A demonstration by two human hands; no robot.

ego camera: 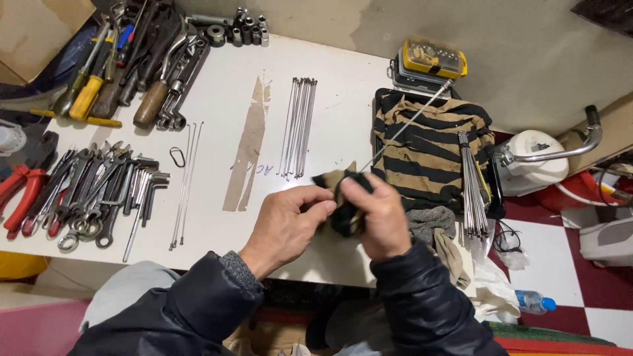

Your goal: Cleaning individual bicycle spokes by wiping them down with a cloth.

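Though closed, both grips (rag (343, 211), spoke (412, 122))

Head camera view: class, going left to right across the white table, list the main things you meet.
Red-handled pliers → spanners and hex keys → small oval ring → brown tape strip → bundle of thin spokes → left hand → right hand → striped cloth → white appliance.
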